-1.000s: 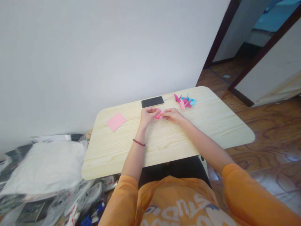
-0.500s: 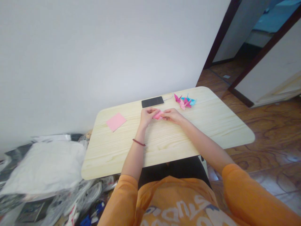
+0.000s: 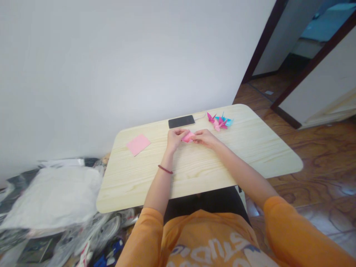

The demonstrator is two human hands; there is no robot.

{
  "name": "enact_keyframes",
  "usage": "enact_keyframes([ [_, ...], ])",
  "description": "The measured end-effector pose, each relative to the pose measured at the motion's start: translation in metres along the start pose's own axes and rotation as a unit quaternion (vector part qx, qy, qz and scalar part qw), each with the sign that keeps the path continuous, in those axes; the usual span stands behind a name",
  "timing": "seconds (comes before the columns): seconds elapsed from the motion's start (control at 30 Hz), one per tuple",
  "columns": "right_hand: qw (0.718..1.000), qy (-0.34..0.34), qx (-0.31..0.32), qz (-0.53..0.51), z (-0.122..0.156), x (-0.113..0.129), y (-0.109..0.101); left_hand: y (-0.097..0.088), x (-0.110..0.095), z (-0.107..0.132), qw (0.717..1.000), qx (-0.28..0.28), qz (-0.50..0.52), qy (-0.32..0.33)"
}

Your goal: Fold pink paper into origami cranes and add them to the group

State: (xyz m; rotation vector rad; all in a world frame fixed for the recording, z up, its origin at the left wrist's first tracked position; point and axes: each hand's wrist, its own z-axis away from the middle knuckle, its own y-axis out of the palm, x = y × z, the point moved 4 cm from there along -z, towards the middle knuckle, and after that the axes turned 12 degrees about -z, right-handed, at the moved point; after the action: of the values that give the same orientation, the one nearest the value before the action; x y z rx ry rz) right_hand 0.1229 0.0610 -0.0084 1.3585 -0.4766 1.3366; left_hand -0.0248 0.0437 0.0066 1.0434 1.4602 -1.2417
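My left hand (image 3: 174, 138) and my right hand (image 3: 204, 137) meet over the middle of a light wooden table (image 3: 194, 167). Both pinch a small folded pink paper (image 3: 187, 137) between their fingertips, just above the tabletop. A red bead bracelet (image 3: 165, 169) circles my left wrist. Just behind the hands lies a black phone (image 3: 181, 121), face up, with a thin cable running off its right end.
A flat pink paper square (image 3: 138, 144) lies on the table's left part. A cluster of pink and blue folded paper cranes (image 3: 219, 121) sits at the back right. White plastic bags (image 3: 52, 196) pile on the floor at left. An open doorway (image 3: 294, 63) is at right.
The hands have shifted only slightly on the pink paper; the folded piece looks a little more tucked between the fingers. The view has drifted a bit.
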Motion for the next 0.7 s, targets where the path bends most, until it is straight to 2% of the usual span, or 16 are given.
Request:
enact_keyframes([
  [0.3, 0.999, -0.019, -0.005, 0.026, 0.001, 0.003, 0.001, 0.002, -0.002, 0.001, 1.0, -0.012, -0.013, 0.005],
  [0.57, 0.994, -0.057, 0.028, 0.092, 0.004, 0.011, 0.006, -0.003, -0.002, -0.001, 0.997, -0.044, -0.058, 0.021],
  [0.7, 0.99, -0.082, 0.03, 0.113, 0.004, 0.012, 0.006, -0.003, -0.004, -0.001, 0.998, -0.023, -0.05, 0.02],
])
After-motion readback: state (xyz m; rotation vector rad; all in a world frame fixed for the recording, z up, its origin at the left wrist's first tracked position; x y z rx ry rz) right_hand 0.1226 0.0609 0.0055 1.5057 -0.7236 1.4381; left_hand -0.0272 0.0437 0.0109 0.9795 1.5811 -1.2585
